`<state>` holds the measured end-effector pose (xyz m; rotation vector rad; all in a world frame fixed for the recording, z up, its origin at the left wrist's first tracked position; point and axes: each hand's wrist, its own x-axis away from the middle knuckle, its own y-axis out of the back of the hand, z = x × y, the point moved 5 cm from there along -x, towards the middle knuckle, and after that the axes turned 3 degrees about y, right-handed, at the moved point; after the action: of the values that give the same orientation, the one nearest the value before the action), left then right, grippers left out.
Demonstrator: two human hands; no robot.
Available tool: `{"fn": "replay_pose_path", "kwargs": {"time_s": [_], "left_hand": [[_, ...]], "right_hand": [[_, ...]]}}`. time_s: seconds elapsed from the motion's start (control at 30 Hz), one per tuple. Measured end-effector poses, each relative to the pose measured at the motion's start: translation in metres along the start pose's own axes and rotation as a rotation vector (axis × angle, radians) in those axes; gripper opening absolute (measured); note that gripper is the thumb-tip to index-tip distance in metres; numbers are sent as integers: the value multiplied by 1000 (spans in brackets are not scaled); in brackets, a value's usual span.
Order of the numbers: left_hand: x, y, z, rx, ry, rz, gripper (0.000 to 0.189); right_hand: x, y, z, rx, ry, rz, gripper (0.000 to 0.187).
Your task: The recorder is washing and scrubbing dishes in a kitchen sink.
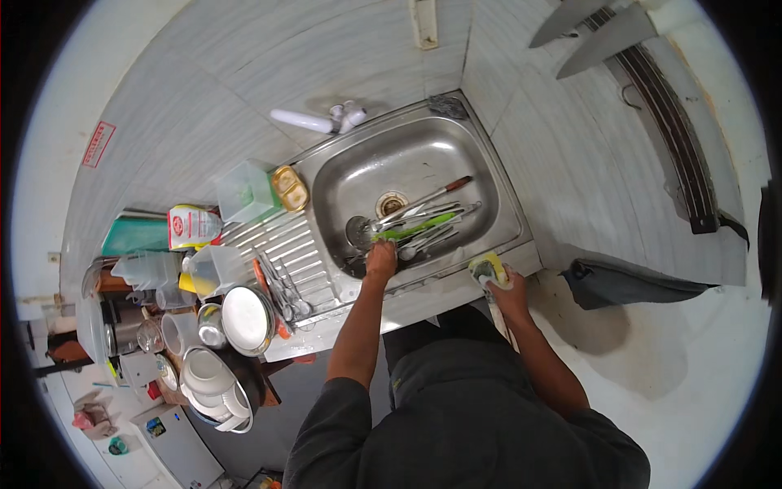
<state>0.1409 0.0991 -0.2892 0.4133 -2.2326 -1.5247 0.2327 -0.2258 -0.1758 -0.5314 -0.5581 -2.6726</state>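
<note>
My left hand (382,259) reaches into the stainless steel sink (421,147), at the near end of a bright green utensil (421,227). Its fingertips are hidden, so whether it grips that utensil cannot be told. Around the hand lies a heap of metal cutlery (427,241), with a ladle (357,231) and a long utensil with a brown handle (458,183). Over the sink's right front edge, my right hand (512,292) holds a yellow sponge (498,266) with a dark side and some foam on it.
A white faucet (305,120) projects from the back wall. More cutlery (284,287) rests on the ribbed drainboard (305,244), beside stacked plates (245,321) and plastic containers (247,192). A scouring pad (447,106) sits at the back corner. Knives (605,43) hang on the right wall.
</note>
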Motion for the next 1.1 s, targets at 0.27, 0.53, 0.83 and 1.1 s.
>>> {"fn": "replay_pose_path", "kwargs": {"time_s": [0.27,0.53,0.83,1.1], "left_hand": [[-9,-4,-10,-244,50,227,16],[5,24,18,-16,83,245,22],[82,138,-66,1050,46,254,23],[141,215,-56,1128,114,7,12]], "right_hand": [[10,19,-19,-88,3,-64,61],[2,1,11,9,21,14,45],[41,-70,155,256,1065,136,48],[65,-129,202,474,1317,79,56]]}}
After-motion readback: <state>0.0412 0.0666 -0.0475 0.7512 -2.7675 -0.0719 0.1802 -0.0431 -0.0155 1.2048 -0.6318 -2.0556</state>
